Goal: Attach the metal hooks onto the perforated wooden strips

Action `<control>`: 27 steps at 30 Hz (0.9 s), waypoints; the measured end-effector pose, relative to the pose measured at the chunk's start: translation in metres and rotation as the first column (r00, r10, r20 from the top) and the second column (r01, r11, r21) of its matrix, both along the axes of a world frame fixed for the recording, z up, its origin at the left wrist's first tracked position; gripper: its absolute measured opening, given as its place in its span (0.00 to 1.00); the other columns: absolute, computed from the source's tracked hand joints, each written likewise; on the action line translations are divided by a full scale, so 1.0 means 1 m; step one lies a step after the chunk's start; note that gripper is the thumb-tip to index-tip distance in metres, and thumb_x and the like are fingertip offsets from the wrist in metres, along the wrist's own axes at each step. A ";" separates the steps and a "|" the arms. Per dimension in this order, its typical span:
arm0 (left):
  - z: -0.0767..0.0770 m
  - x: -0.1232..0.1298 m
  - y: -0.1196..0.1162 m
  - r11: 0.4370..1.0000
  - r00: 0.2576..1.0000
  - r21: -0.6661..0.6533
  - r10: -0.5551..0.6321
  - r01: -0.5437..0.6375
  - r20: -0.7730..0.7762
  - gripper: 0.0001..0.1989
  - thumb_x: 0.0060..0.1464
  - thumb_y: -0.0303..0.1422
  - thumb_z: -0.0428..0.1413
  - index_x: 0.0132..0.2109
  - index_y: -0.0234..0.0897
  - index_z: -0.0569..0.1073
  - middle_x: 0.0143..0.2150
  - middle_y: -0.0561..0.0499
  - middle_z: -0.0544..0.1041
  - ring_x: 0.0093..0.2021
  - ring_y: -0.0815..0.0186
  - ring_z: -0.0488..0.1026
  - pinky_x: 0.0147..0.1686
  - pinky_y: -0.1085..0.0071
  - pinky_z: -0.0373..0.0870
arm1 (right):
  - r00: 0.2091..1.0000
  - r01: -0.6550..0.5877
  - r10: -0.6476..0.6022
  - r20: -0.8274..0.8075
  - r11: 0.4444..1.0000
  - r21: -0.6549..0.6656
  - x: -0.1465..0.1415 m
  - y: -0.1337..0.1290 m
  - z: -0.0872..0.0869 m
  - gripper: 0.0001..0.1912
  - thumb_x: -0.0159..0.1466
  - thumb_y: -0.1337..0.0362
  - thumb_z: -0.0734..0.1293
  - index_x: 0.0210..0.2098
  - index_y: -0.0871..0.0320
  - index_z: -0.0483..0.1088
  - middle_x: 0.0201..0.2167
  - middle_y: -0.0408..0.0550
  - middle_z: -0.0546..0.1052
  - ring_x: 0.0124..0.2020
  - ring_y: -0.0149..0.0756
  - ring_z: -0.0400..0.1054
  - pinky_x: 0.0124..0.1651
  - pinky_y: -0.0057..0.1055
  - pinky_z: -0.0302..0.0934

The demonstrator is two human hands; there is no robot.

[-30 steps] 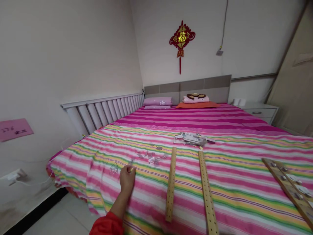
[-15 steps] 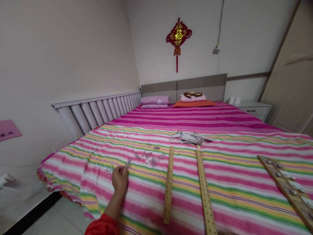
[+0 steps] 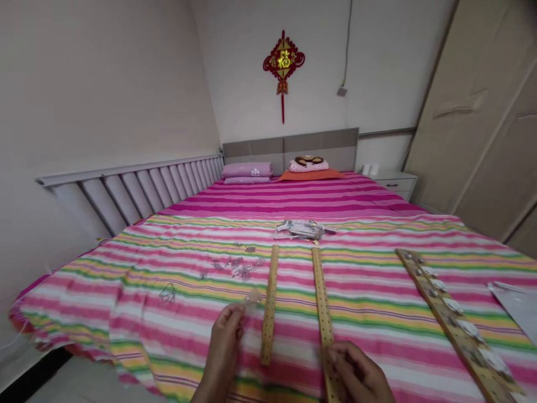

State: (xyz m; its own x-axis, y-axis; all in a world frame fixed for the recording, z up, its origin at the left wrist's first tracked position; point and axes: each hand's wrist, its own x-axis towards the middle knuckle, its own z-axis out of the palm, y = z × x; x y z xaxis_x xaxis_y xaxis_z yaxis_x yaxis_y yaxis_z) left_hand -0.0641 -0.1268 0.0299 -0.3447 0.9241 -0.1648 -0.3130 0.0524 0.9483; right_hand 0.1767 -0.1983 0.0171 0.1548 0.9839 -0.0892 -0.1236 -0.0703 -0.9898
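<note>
My left hand is closed in a pinch on a small clear plastic bag, raised over the striped sheet. What the bag contains is too blurred to tell. My right hand has its fingers curled at the near part of a wooden strip with rows of holes, gripping its edge. Between the hands lies a second perforated wooden strip, roughly parallel to the first. Beyond my left hand, several small clear bags are scattered on the sheet.
A third wooden strip on the right carries small metal and white pieces. Farther back lies a pile of plastic packets. A thin tangled loop rests at left; a white sheet-like item lies at far right. A white radiator borders the bed.
My left hand has moved right and nearer with a small plastic bag from beside the scattered ones. My right hand has come into view at the right-hand strip. The camera has turned right.
</note>
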 end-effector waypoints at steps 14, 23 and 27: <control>0.008 0.066 -0.047 0.965 0.890 0.085 -0.263 0.250 0.373 0.22 0.27 0.38 0.71 0.27 0.35 0.69 0.26 0.57 0.72 0.23 0.77 0.64 0.25 0.79 0.62 | 0.994 -0.034 0.037 -0.099 0.999 0.035 -0.004 -0.015 0.016 0.22 0.53 0.44 0.68 0.26 0.59 0.69 0.19 0.39 0.69 0.14 0.22 0.54 0.17 0.22 0.46; -0.015 0.118 -0.073 0.921 0.663 -0.082 -0.211 0.382 0.719 0.12 0.42 0.30 0.66 0.33 0.35 0.72 0.27 0.55 0.75 0.24 0.75 0.71 0.23 0.81 0.66 | 0.987 0.004 -0.002 -0.159 1.000 0.014 -0.011 -0.019 0.012 0.24 0.47 0.45 0.73 0.29 0.59 0.70 0.11 0.34 0.62 0.12 0.23 0.51 0.16 0.22 0.45; -0.018 0.127 -0.082 0.903 0.632 -0.169 -0.134 0.396 0.763 0.06 0.48 0.25 0.62 0.32 0.34 0.71 0.25 0.55 0.74 0.22 0.77 0.70 0.23 0.82 0.66 | 0.990 0.037 -0.037 -0.134 0.999 0.000 -0.009 -0.023 0.011 0.25 0.46 0.43 0.73 0.27 0.59 0.69 0.10 0.34 0.62 0.11 0.23 0.51 0.15 0.22 0.44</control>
